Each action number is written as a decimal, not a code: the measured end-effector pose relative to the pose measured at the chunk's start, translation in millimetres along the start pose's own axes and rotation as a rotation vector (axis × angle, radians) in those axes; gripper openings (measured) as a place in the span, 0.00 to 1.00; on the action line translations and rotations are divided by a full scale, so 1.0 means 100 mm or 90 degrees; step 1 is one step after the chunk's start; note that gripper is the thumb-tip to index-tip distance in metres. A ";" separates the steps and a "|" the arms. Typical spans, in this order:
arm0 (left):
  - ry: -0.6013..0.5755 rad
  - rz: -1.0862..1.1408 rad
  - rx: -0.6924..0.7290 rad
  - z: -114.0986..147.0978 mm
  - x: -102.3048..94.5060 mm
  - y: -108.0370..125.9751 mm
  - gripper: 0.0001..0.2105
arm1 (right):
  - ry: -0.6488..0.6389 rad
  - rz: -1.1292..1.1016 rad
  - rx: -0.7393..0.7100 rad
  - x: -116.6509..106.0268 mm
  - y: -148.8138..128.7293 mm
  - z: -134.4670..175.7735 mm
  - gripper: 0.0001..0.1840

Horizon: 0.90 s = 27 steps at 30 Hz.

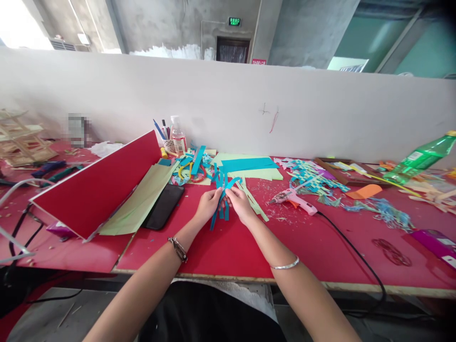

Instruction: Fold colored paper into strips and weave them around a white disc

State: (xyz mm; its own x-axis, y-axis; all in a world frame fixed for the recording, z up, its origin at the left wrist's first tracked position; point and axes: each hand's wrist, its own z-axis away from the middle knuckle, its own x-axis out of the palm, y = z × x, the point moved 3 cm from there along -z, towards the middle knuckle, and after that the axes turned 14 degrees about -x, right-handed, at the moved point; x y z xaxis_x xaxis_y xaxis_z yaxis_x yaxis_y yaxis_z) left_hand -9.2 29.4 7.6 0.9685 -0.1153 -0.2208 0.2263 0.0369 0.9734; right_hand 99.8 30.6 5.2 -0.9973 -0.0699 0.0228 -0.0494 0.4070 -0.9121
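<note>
Both hands meet over the middle of the red table. My left hand [209,202] is closed, its fingers pinching a bunch of blue paper strips [213,222]. From the right, my right hand [239,202] pinches the same strips, thumb close to the other thumb. Loose strip ends curl above the hands and hang below them. Just behind lie flat blue paper pieces [249,164] on pale green paper sheets [272,174]. Narrow pale green strips [257,204] lie beside my right hand. The fingertips' undersides are hidden.
A pink glue gun [301,201] with a black cord rests to the right. At left are a black phone [164,207] and a red board [107,185] standing on edge. Scissors [185,170] lie among scraps. A green bottle [420,159] leans at far right.
</note>
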 end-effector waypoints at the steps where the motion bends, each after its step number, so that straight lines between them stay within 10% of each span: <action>1: -0.011 -0.003 -0.001 0.00 0.01 0.00 0.20 | 0.010 0.001 -0.005 -0.01 0.00 -0.01 0.15; 27: -0.037 0.037 -0.039 0.01 0.01 0.00 0.21 | 0.027 -0.005 -0.002 -0.01 0.02 0.00 0.16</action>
State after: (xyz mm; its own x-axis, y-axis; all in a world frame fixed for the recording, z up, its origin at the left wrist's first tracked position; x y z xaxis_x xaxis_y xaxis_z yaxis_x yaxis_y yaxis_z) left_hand -8.8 28.1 7.5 0.9727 -0.1693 -0.1586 0.1779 0.1060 0.9783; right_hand 100.9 31.2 3.3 -0.9983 -0.0341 0.0480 -0.0578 0.4092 -0.9106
